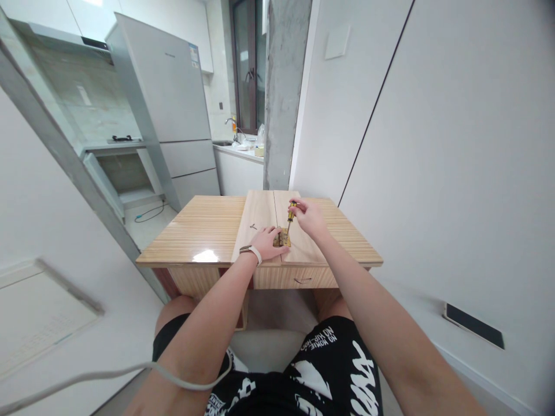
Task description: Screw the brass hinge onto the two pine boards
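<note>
My right hand point(307, 215) grips the yellow and black handle of a screwdriver point(292, 212), held nearly upright. Its tip points down at a brass-coloured hinge point(284, 237), though whether it sits in a screw is too small to tell. The hinge lies across the seam between two light wooden boards point(260, 216) on the desk. My left hand point(269, 242) rests with fingers apart around the hinge, pressing against it and the boards. A watch with a pale strap point(252, 252) is on my left wrist. Some small dark bits point(253, 226) lie left of the hand.
The boards lie on a striped wooden desk point(208, 225) with a front drawer point(299, 280). A white wall point(433, 144) stands close on the right. A pale cable point(108, 372) crosses my left forearm. Behind are a refrigerator point(169, 86) and a sink counter point(238, 153).
</note>
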